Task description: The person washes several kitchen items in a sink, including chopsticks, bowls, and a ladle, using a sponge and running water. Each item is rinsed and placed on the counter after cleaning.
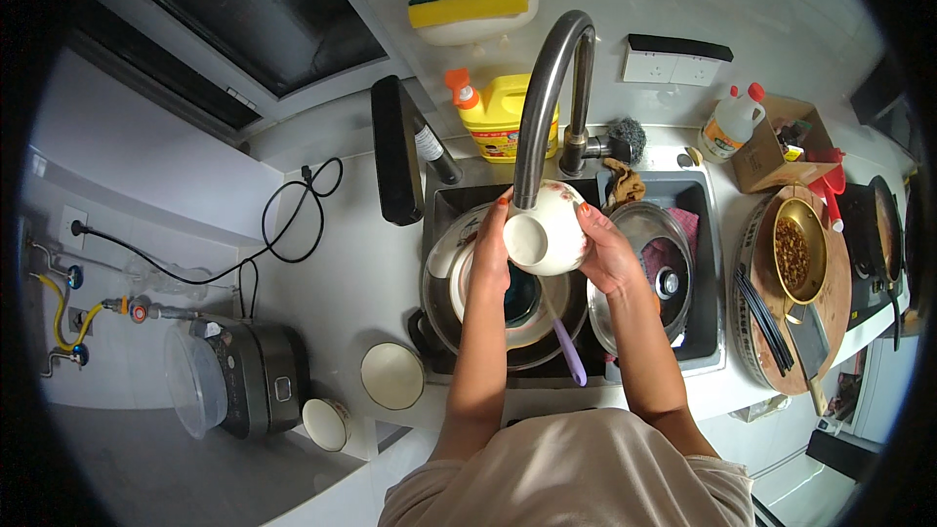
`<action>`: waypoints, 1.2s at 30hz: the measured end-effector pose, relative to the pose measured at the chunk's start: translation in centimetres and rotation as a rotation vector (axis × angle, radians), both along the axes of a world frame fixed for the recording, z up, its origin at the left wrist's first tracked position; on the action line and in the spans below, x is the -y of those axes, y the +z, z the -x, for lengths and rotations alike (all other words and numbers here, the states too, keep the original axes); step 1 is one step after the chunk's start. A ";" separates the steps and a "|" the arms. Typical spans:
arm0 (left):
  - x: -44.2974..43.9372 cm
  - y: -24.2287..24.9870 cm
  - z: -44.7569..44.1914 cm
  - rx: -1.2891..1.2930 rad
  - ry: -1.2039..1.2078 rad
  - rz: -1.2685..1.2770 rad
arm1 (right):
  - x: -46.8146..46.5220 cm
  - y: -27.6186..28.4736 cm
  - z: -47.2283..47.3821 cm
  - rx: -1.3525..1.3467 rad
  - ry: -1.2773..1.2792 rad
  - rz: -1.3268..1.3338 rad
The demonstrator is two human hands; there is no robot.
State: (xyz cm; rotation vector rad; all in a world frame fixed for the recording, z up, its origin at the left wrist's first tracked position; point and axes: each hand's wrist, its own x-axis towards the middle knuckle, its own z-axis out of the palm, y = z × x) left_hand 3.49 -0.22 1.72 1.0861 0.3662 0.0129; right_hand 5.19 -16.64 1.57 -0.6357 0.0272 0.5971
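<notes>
Both hands hold a white ceramic bowl (560, 234) with a floral print, tilted so that its foot ring faces me. My left hand (492, 249) grips its left side and my right hand (609, 252) its right side, with the fingertips hidden behind. The spout of the steel faucet (542, 102) ends just over the bowl's left edge. Below, in the left sink basin, sits a large metal pan (448, 329) with dishes stacked inside. A purple-handled utensil (569, 355) leans out of that stack.
Glass lids (629, 227) and cloths lie in the right basin (706, 293). Two more bowls, one wide (392, 375) and one small (326, 424), stand left of the sink. A yellow detergent jug (498, 113) stands behind. Rightward, a round cutting board (834, 285) bears a gold pan (812, 234) and a cleaver (809, 351).
</notes>
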 end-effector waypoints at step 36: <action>-2.2 0.0 5.0 0.181 0.013 0.106 | -1.0 0.5 3.2 1.580 -0.216 1.296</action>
